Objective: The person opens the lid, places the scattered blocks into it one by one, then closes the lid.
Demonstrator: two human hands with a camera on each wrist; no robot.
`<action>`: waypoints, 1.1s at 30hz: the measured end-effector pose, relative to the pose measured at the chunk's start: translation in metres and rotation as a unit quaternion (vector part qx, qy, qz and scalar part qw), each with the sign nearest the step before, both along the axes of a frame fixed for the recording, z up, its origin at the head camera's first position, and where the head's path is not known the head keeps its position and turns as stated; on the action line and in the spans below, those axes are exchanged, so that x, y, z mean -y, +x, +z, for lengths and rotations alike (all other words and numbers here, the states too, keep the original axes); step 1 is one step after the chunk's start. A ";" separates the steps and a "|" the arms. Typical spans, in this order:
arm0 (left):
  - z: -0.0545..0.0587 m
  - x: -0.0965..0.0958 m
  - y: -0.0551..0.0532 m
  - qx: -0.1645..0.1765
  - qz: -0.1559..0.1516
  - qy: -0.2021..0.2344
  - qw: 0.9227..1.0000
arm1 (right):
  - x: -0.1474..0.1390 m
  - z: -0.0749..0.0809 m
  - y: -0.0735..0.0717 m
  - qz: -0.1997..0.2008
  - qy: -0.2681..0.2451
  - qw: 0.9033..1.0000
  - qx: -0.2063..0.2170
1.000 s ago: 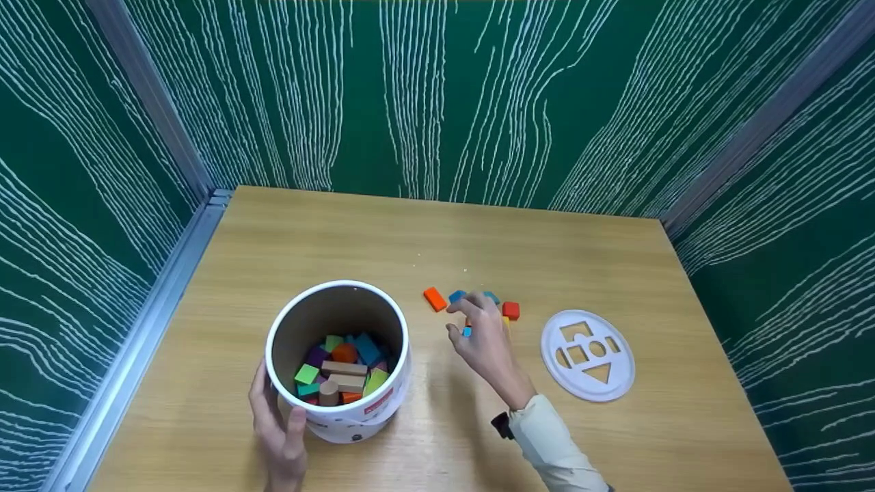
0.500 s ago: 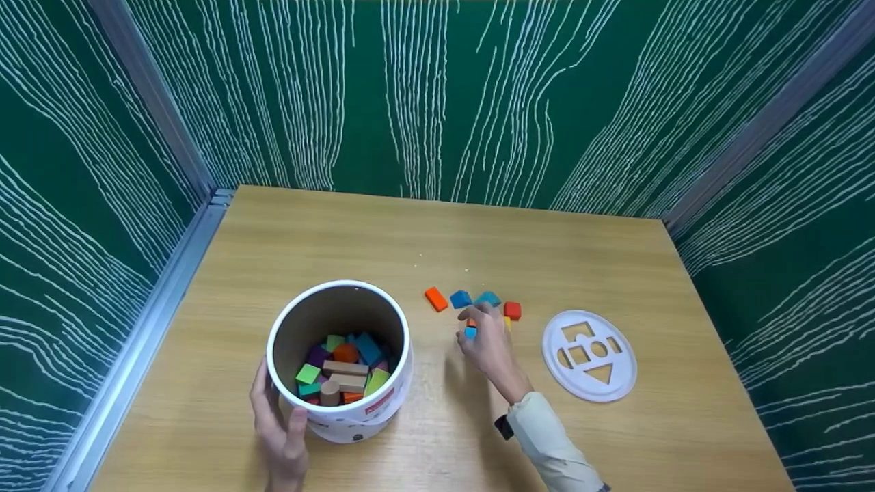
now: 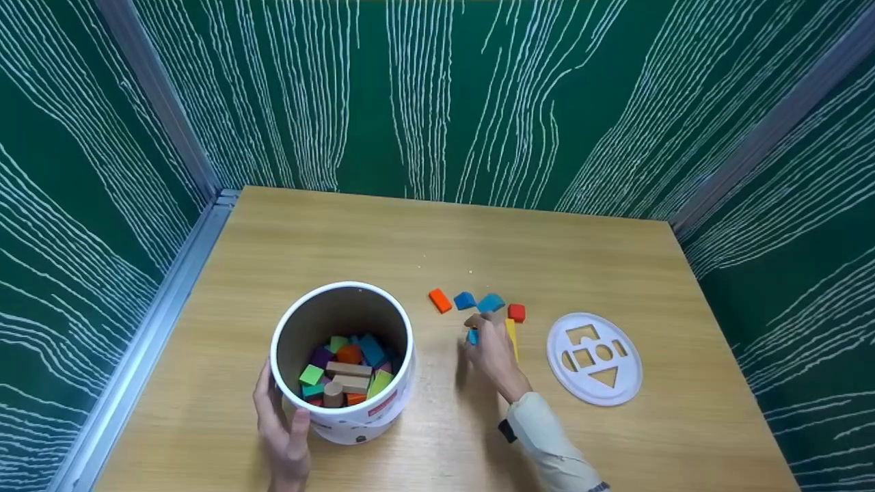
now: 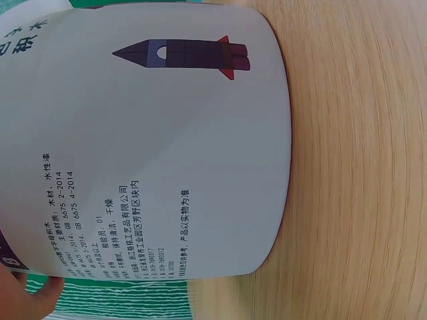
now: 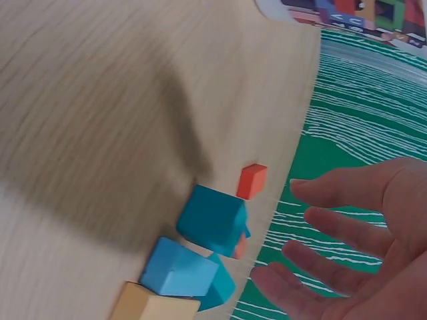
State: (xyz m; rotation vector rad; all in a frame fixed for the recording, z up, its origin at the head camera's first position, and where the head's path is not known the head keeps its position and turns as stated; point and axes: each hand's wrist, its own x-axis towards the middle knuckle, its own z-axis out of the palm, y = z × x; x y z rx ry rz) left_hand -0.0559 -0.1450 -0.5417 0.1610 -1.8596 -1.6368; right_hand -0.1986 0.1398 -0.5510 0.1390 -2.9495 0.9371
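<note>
A white bucket [image 3: 355, 422] of coloured wooden blocks [image 3: 350, 369] stands left of the table's middle. My left hand [image 3: 281, 437] rests on its outer left wall, thumb on the near side. My right hand [image 3: 493, 352] is over the small group of blocks, fingers loosely bent. No block shows between them in the right wrist view. Close by lie a light blue block [image 5: 177, 267], a teal block [image 5: 212, 217] and a yellow block [image 3: 511, 335], partly hidden. Just beyond are an orange block [image 3: 440, 301], two blue blocks [image 3: 465, 301] and a red block [image 3: 517, 313].
A flat white lid [image 3: 595, 393] with shaped cut-outs lies right of the blocks. Green walls [image 3: 506, 102] with white lines enclose the wooden table [image 3: 328, 232] at its back and sides. The bucket is open at the top.
My right hand has moved slightly right and nearer to me, its fingers drawn closer together. The blue blocks behind it now show more fully. The left hand stays on the bucket.
</note>
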 end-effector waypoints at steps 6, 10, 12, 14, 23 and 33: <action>0.000 0.000 0.000 0.014 0.006 -0.007 1.000 | -0.001 -0.009 -0.002 0.012 0.032 0.999 0.006; 0.001 0.000 0.000 0.025 0.010 -0.007 1.000 | -0.001 -0.015 -0.003 0.009 0.050 0.998 0.037; 0.002 -0.001 0.000 0.026 0.009 -0.006 1.000 | 0.000 -0.017 -0.004 0.006 0.056 0.997 0.051; 0.003 -0.001 0.000 0.027 0.009 -0.005 1.000 | 0.000 -0.019 -0.005 0.004 0.058 0.996 0.060; 0.004 0.000 0.001 0.040 0.007 0.010 0.999 | 0.000 -0.020 -0.005 -0.006 0.045 0.995 0.086; 0.001 0.002 0.000 -0.041 -0.021 0.014 0.999 | -0.005 -0.021 -0.006 0.007 0.012 0.993 0.114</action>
